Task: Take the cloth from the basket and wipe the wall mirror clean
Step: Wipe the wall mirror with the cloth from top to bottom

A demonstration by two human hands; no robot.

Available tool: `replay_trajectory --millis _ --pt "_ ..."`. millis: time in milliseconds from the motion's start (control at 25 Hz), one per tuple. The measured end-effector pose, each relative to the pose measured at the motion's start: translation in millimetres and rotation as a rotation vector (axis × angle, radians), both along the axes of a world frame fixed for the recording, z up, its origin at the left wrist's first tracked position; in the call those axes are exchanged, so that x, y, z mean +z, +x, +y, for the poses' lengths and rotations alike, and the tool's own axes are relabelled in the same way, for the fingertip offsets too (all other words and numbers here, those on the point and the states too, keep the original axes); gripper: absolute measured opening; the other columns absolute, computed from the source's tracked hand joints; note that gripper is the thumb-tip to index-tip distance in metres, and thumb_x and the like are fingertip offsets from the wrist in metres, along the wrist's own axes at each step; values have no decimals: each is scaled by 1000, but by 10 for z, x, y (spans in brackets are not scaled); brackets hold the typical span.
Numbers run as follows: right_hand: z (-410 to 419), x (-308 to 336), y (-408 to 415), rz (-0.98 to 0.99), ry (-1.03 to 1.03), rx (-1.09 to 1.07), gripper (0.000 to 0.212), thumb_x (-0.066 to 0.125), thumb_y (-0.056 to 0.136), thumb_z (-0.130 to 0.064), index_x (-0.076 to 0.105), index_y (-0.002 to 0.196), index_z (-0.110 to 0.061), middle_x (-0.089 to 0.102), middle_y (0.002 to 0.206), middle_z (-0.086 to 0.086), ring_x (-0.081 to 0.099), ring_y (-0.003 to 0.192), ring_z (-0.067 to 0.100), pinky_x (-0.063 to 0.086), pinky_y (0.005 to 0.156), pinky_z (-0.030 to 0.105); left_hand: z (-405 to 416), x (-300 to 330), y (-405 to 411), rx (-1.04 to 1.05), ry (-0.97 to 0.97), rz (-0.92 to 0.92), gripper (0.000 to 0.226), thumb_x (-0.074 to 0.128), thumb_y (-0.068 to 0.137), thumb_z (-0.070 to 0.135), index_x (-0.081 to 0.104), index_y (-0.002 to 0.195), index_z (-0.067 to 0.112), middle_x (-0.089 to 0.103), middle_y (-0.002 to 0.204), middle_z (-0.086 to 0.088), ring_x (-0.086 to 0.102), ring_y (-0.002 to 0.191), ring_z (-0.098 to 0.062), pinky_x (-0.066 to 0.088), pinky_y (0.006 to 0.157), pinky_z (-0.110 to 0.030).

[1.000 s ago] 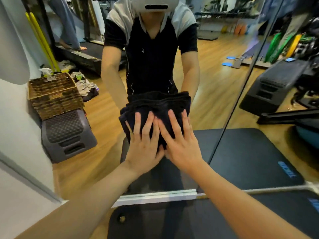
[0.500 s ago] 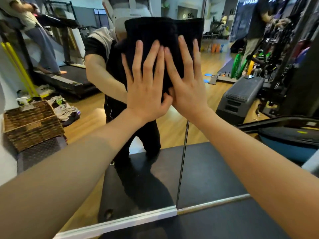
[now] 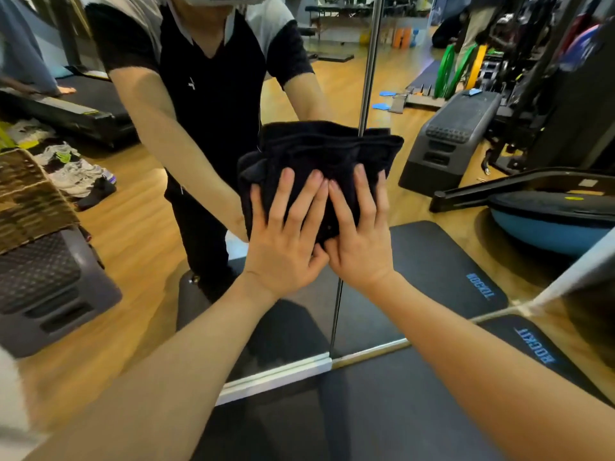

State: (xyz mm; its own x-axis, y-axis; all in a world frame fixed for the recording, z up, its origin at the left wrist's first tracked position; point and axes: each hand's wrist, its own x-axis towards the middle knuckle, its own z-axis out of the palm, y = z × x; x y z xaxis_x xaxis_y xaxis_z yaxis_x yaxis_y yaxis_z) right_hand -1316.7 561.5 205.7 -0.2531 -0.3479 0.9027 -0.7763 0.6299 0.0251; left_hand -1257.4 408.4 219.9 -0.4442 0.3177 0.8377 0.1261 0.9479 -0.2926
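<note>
A folded black cloth (image 3: 327, 149) is pressed flat against the wall mirror (image 3: 416, 71), over the vertical seam between two mirror panels. My left hand (image 3: 284, 239) and my right hand (image 3: 361, 234) lie side by side on the cloth's lower half, palms on it, fingers spread and pointing up. The cloth's upper edge sticks out above my fingertips. The wicker basket (image 3: 28, 194) shows as a reflection at the left edge, on top of a grey step platform (image 3: 50, 287).
The mirror reflects a person in a black top, a wooden gym floor, a treadmill (image 3: 63, 108), shoes (image 3: 71, 171), a grey step (image 3: 449, 134) and a blue balance ball (image 3: 552, 224). A black mat (image 3: 399, 410) lies below the mirror's metal bottom rail (image 3: 276, 377).
Both hands slid the cloth up the mirror to head height, then back down to chest height and slightly right, now across the panel seam.
</note>
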Motion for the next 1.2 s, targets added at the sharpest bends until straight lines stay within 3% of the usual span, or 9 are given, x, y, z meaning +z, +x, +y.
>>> replay_trajectory --millis 160,280,560,680,800,920,1040,1200 --pt "-145 -294 167 -91 -47 35 57 44 105 -31 30 155 -6 17 160 28 15 146 67 18 125 68 -78 -254 102 12 6 -35 65 51 98 21 33 159 5 25 163 -11 25 150 -40 15 125 -65" --pt "-429 -245 368 -170 -96 7 63 52 102 -27 27 155 -3 11 161 31 8 146 71 18 120 75 -245 -186 230 15 14 -23 58 53 105 20 37 158 5 27 164 -10 28 151 -37 25 125 -60" --pt "-1592 -191 1021 -237 -36 64 70 43 105 -35 7 162 -15 1 165 28 3 145 72 15 115 81 -1417 -119 965 74 44 -110 62 46 106 17 21 162 9 20 166 -7 18 155 -34 21 127 -56" --pt "-2280 -193 1338 -227 -55 93 77 51 100 -32 8 162 -19 -21 171 14 2 146 65 8 120 79 -2111 -113 1354 120 50 -122 75 55 101 17 16 164 9 19 166 -8 12 157 -34 16 128 -56" --pt "-3052 -211 1694 -225 -80 121 67 32 105 -38 5 164 -22 -32 169 6 -1 148 59 -5 124 70 -2872 -62 1805 149 53 -165 83 62 99 23 12 164 11 19 166 -10 0 160 -31 15 129 -56" --pt "-3741 -234 2055 -256 -91 140 68 17 107 -44 -9 166 -23 -33 168 9 -7 148 55 -13 124 66 -3563 -62 2183 154 46 -188 79 57 102 26 12 165 11 21 166 -10 5 160 -34 23 126 -61" --pt "-4313 -281 2377 -260 -105 176 73 29 106 -42 -8 166 -21 -29 169 12 -14 151 55 -9 124 68 -4130 -130 2495 185 40 -184 85 63 101 29 10 165 10 18 168 -11 11 158 -39 30 121 -66" --pt "-5093 -315 2812 -255 -110 231 85 51 101 -38 -2 167 -22 -25 171 11 -23 154 49 -5 125 67 -4919 -233 2970 309 15 -164 80 70 99 27 25 159 -2 27 163 -22 35 146 -54 28 122 -67"
